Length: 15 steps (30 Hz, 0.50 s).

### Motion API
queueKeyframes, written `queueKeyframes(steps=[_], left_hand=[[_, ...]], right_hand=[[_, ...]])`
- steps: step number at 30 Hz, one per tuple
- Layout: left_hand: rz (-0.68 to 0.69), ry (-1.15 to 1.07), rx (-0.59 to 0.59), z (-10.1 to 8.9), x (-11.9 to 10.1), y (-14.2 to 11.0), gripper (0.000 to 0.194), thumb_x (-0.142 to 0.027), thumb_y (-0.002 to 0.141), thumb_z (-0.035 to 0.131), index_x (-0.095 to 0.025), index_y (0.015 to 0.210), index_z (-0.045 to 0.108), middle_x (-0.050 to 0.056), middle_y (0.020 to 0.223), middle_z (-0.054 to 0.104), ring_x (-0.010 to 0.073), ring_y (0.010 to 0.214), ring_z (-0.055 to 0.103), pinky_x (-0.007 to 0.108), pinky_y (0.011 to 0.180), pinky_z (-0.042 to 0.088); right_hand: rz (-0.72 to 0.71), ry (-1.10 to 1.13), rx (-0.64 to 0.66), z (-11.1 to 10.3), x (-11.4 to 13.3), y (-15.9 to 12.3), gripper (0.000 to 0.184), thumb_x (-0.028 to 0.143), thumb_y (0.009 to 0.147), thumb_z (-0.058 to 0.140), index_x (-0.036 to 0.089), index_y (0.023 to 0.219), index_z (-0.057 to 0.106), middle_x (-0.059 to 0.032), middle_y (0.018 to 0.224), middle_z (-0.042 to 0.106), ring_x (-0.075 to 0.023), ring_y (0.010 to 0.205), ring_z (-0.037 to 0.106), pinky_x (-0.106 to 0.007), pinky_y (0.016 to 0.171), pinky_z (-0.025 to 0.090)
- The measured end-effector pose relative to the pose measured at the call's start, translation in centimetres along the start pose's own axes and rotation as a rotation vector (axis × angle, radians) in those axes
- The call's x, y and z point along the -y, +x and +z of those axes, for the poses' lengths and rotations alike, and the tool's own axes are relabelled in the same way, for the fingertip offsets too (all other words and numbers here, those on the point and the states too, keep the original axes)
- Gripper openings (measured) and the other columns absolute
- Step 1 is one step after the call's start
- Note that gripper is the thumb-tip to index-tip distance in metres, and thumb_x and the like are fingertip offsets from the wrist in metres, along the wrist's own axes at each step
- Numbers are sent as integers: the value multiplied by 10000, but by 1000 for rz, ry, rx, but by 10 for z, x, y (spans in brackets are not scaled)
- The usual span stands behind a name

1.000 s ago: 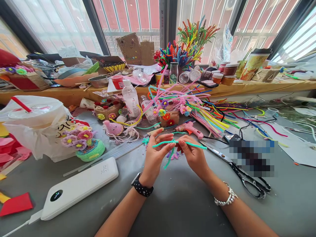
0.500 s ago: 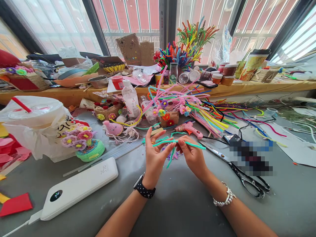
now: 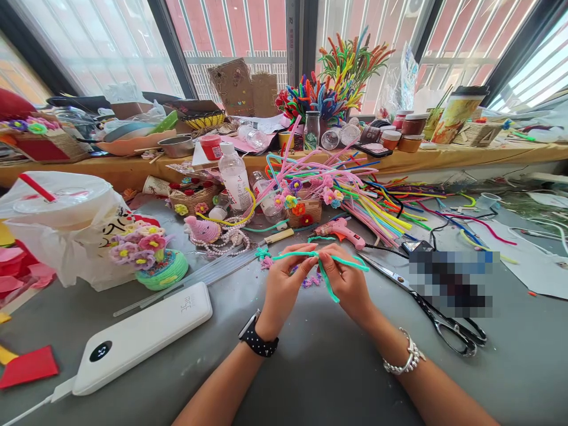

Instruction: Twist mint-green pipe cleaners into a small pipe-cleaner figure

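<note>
Between my two hands are mint-green pipe cleaners (image 3: pixel 348 261), crossing where my thumbs and fingertips meet. One strand sticks out left, one right, and one hangs down toward the table. My left hand (image 3: pixel 290 278) pinches them near the crossing, fingers curled behind. My right hand (image 3: pixel 346 281) pinches the same spot from the other side. Below and behind my hands lie small purple fuzzy pieces (image 3: pixel 313 280), partly hidden. A small green pipe-cleaner shape (image 3: pixel 261 252) lies left of my fingers. Just beyond my hands rests a pink glue gun (image 3: pixel 341 231).
Black-handled scissors (image 3: pixel 437 313) lie right of my hands, a white power bank (image 3: pixel 144 337) to the left. A bundle of colored pipe cleaners (image 3: pixel 377 216) spreads behind. Also at left stand a crocheted flower pot (image 3: pixel 162 269) and a bagged drink cup (image 3: pixel 66 231). Clear sticks (image 3: pixel 195 278) lie nearby.
My left fingers have closed in from a spread pose and curled around the crossing. The hanging green strand has swung from lower left to lower right.
</note>
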<state>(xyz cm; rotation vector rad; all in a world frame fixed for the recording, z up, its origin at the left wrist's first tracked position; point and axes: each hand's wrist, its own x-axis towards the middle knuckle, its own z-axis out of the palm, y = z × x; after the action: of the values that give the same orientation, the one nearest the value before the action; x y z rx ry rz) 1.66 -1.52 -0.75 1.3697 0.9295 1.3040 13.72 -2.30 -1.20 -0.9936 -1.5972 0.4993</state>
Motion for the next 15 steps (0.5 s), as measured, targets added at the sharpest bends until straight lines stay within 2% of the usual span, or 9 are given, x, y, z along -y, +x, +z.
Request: queueKeyframes(steps=[8, 15], left_hand=[[65, 96, 137, 4, -5, -3, 276, -255, 806, 480, -237, 1051, 607, 39, 1149, 585, 214, 1115, 471, 331, 976, 312], [70, 168, 226, 2, -6, -5, 363, -252, 812, 472, -219, 1170, 520, 44, 1272, 484, 224, 1178, 415, 342, 1011, 284]], right_hand=[[0, 2, -26, -1, -3, 0, 184, 250, 837, 451, 210, 802, 627, -38, 738, 575, -179, 760, 539, -289, 642, 429], [99, 52, -31, -3, -2, 0, 153, 276, 820, 483, 196, 794, 610, -50, 813, 586, -169, 777, 548, -270, 623, 452]])
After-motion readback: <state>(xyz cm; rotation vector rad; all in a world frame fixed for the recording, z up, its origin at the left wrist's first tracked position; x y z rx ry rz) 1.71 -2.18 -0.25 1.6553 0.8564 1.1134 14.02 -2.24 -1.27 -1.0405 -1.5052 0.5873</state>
